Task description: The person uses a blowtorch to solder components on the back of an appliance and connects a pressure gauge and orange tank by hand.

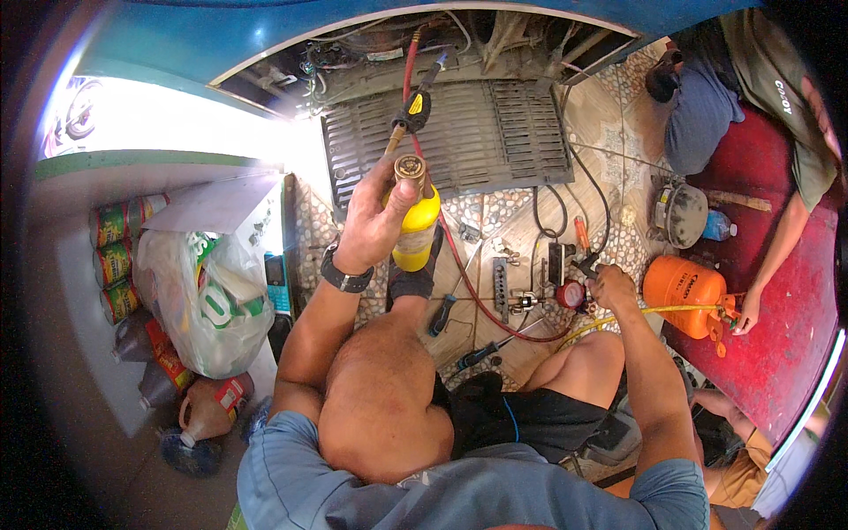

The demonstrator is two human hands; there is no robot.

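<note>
1. Two hands busy, on two different things. Left hand is wrapped tight around a yellow gas torch canister just above the middle of the frame, brass nozzle pointing up toward the dark grille along the top.
2. Right hand is right of centre, fingers pinched closed on something small next to the red gauge. Looks like a valve or fitting, can't make out exactly which.
3. My read: this is the setup stage, torch held up and ready while the gauge side gets adjusted. No flame visible at the nozzle.
4. Next move probably calls for a steady left wrist, since the nozzle sits close to the red hose that runs up past the grille, and to the yellow-and-black clamp right above it.
5. Room is tight. Screwdrivers and a socket rail are strewn on the tiled floor between the knees, and the yellow hose runs across to the orange gas cylinder at right.
6. Another person's hand rests on the red surface beside that cylinder.
7. Left edge is boxed in by a plastic bag and stacked cans, so the only open room is up the middle.
</note>
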